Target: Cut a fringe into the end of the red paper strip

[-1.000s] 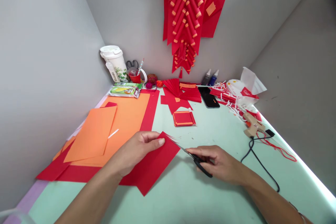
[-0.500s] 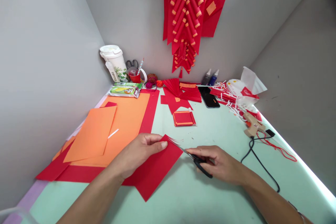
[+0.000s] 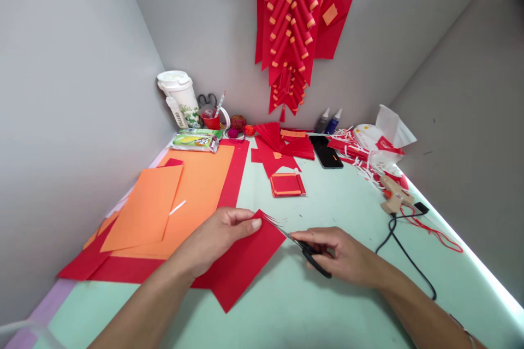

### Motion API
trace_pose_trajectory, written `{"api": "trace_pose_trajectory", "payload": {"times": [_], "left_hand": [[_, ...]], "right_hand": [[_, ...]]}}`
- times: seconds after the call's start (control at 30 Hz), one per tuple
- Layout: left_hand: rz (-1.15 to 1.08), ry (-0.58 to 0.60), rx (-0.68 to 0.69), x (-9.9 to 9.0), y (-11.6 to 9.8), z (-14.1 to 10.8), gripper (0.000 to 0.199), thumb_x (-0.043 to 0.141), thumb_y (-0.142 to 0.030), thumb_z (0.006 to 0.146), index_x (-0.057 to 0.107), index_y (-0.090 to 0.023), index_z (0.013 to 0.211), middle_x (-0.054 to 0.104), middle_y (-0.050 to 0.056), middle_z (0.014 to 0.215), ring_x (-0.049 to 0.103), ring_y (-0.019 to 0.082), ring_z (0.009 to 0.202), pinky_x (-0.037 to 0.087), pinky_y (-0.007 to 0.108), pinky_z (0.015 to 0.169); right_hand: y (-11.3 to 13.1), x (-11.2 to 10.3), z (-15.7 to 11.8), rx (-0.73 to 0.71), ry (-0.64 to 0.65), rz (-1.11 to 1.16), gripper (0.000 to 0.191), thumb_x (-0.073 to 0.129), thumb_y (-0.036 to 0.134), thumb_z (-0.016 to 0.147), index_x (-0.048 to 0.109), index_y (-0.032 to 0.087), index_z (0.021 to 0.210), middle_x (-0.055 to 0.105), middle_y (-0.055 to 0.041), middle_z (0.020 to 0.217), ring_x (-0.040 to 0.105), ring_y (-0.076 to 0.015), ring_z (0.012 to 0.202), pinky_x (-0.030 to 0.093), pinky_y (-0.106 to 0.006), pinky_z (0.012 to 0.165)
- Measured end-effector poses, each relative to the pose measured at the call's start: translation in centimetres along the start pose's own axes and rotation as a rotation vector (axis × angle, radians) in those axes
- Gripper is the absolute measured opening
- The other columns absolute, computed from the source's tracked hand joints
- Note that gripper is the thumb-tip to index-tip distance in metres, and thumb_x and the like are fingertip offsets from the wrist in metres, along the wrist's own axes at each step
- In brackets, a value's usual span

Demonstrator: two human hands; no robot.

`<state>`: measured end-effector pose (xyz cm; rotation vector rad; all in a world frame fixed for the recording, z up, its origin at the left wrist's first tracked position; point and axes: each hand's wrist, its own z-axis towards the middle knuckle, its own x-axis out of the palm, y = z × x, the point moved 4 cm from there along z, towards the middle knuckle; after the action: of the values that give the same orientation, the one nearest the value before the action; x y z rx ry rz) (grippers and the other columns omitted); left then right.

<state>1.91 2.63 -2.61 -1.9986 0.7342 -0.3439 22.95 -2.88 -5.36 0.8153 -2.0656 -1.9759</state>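
Observation:
My left hand (image 3: 229, 234) pinches the top corner of a red paper sheet (image 3: 241, 267) between thumb and fingers. Thin cut strips fringe the sheet's upper right edge and curl outward. My right hand (image 3: 331, 253) grips black-handled scissors (image 3: 313, 259), with the blades pointing up and left at that fringed edge. Beyond the sheet, a small red rectangular piece with orange borders (image 3: 286, 185) lies on the pale green table (image 3: 347, 202).
Orange sheets (image 3: 143, 207) over red paper cover the left side. A phone (image 3: 326, 151), red folded fans (image 3: 297, 147) and white shreds lie at the back. A glue gun (image 3: 395, 194) with a black cable is right. Firecracker decorations (image 3: 290, 22) hang behind.
Slightly more thin strips show at the sheet's fringed edge. Both hands have stayed almost in place, and the view has shifted very slightly.

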Motion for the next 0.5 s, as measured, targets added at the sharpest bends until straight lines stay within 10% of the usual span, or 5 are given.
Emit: {"api": "trace_pose_trajectory", "payload": {"times": [0.5], "left_hand": [[-0.036,0.034,-0.011,0.51,0.02,-0.05,0.038,0.056,-0.053,0.077,0.066,-0.017,0.089,0.072,0.008,0.09,0.066,0.026,0.082,0.047,0.031,0.067]], "right_hand": [[-0.26,-0.02,0.02,0.004,-0.001,-0.043,0.055,0.051,0.003,0.078,0.054,0.027,0.127,0.064,-0.0012,0.094,0.061,-0.0115,0.075,0.049,-0.018,0.062]]}}
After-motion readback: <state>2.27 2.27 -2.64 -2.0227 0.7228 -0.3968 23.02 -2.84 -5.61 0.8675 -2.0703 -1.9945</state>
